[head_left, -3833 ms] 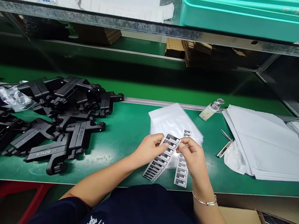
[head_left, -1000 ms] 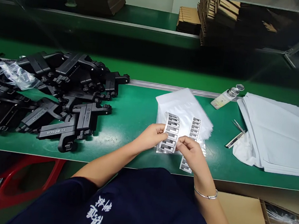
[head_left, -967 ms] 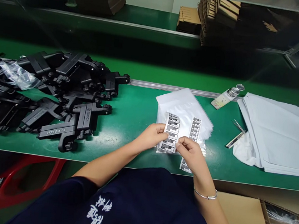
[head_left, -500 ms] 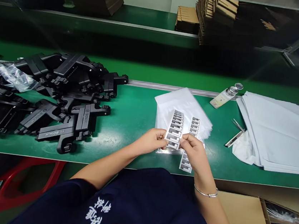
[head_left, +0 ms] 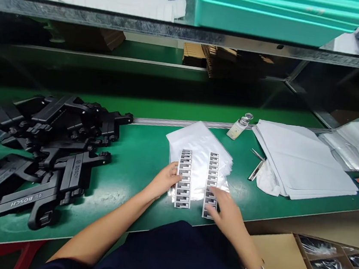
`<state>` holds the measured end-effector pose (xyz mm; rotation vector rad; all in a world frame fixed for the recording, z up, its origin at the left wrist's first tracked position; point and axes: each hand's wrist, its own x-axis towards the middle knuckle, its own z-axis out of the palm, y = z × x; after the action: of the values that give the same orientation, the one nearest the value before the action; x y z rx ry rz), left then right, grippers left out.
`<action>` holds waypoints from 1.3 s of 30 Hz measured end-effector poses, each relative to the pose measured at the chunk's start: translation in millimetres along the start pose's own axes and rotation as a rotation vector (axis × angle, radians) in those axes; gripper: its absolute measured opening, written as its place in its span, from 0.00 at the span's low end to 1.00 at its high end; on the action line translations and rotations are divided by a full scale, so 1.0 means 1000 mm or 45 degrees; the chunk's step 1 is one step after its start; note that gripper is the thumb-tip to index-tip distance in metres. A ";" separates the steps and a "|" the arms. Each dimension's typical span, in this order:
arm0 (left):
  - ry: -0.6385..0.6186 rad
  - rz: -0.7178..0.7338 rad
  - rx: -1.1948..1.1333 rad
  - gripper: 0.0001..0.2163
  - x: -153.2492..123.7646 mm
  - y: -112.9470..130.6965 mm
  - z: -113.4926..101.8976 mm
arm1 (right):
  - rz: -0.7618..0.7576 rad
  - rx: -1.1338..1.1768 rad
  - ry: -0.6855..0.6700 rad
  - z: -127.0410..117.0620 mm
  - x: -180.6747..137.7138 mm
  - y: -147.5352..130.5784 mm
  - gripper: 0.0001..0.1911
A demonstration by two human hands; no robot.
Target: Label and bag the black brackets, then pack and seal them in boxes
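Note:
My left hand (head_left: 165, 179) pinches the left edge of a strip of printed labels (head_left: 183, 191), white with black print, held over a stack of clear plastic bags (head_left: 198, 136). A second label strip (head_left: 214, 164) lies to the right on the same bags, its lower end reaching past them. Over that strip's lower part is my right hand (head_left: 224, 208), thumb and fingers apart, with nothing gripped; whether the fingertips touch the labels I cannot tell.
Black BOSCH-marked plastic parts (head_left: 30, 195) are heaped at left. Rightward are a bottle with a flipped lid (head_left: 237, 128), tweezers (head_left: 255, 170) and white sheets (head_left: 306, 162). A metal shelf edge (head_left: 146, 25) crosses above, carrying a turquoise bin (head_left: 270, 24). A partitioned carton (head_left: 307, 265) stands lower right.
My right hand has left the strip that both hands held and moved down over the other strip, its fingers opening. My left hand still holds its strip. The view has tilted up and turned right.

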<state>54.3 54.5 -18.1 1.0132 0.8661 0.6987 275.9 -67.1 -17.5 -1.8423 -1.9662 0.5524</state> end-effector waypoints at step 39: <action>-0.257 1.044 1.541 0.17 0.054 0.064 0.106 | 0.448 0.604 0.277 -0.043 0.027 0.075 0.14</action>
<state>165.6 78.2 53.6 2.5645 0.6328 0.6924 361.0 -35.2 -20.5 -1.8442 -1.2426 0.8028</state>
